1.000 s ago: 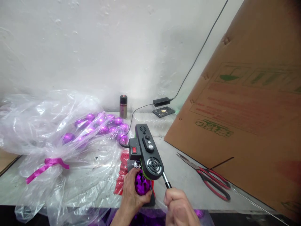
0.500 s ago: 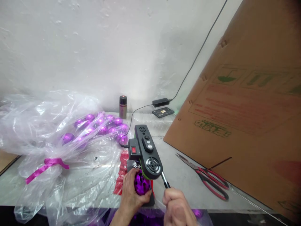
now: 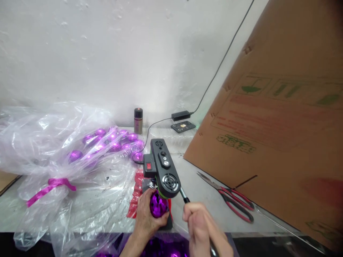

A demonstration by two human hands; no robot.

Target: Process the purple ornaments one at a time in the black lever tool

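Observation:
My left hand [image 3: 147, 216] is closed around a shiny purple ball [image 3: 158, 204], with the fingers along its left side and the thumb at its lower right. The ball sits under the front end of a small black bench drill press [image 3: 165, 167], whose tip is hidden from above. The press has a red switch on a box at its left. On its right side, my right hand [image 3: 205, 226] is wrapped around the metal lever [image 3: 184, 195], and the lever's black end shows below the fist. Red cloth or plastic [image 3: 134, 200] lies under the press.
A clear plastic bag [image 3: 66, 150] with several purple balls, tied with a pink ribbon [image 3: 53, 187], covers the left. Red-handled scissors [image 3: 230, 200] lie at right beside a large cardboard box [image 3: 268, 117]. Behind stand a spray can [image 3: 138, 121], a power adapter [image 3: 180, 115] and a phone [image 3: 183, 126].
The view has shifted slightly. My right hand has moved a little to the right relative to the press, and the lever's end now shows beneath it. My left hand still holds the ball.

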